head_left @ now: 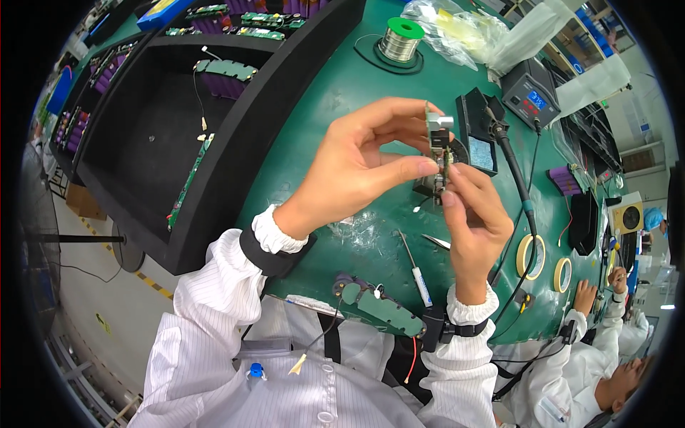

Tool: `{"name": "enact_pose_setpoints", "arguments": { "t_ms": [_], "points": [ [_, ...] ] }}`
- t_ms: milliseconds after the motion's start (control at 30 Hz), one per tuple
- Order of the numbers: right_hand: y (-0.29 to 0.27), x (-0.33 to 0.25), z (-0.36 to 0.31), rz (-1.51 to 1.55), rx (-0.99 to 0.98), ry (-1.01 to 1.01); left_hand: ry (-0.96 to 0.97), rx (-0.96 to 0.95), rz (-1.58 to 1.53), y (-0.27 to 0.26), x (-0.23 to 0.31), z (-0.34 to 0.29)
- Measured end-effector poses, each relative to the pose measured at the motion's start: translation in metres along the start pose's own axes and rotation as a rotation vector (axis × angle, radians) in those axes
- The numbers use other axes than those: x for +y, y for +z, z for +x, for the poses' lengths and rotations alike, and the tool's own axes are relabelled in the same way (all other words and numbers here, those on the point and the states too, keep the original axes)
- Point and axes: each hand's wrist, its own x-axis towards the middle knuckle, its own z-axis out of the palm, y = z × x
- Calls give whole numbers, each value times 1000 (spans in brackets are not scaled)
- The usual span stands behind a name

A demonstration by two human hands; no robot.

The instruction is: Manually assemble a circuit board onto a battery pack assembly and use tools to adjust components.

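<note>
Both my hands are raised over the green bench and grip a small circuit board (441, 123), seen nearly edge-on with its silver and black components. My left hand (374, 157) pinches it from the left, thumb against its lower part. From the right, the thumb and fingertips of my right hand (477, 217) close on its lower end; fingers hide part of the board. Below, at the bench's front edge, lies a battery pack with a green board (382, 312), its wires hanging down. Between pack and hands lie a white-handled screwdriver (421, 285) and pointed tweezers (437, 242).
A black foam tray (160, 121) at left holds a long circuit board (191, 182) and a purple battery pack (225, 84). Farther back stand a solder spool (401, 44), a soldering station (530, 93) and its iron (512, 153). Tape rolls (525, 267) lie right; a co-worker (571, 371) sits beyond.
</note>
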Motion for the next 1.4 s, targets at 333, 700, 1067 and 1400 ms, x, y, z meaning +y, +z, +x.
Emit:
{"name": "enact_pose_setpoints", "arguments": {
  "t_ms": [333,700,1067,1400],
  "points": [
    [6,1,0,-16,-26,13,-59,54,-19,0,-1,-2],
    [9,-2,5,-266,74,-203,-253,246,-228,6,3,-1],
    [8,-7,1,42,206,-85,-147,53,1,-5,10,-5],
    [-7,-7,8,19,144,-246,-46,43,123,-9,6,-7]
  ]
}}
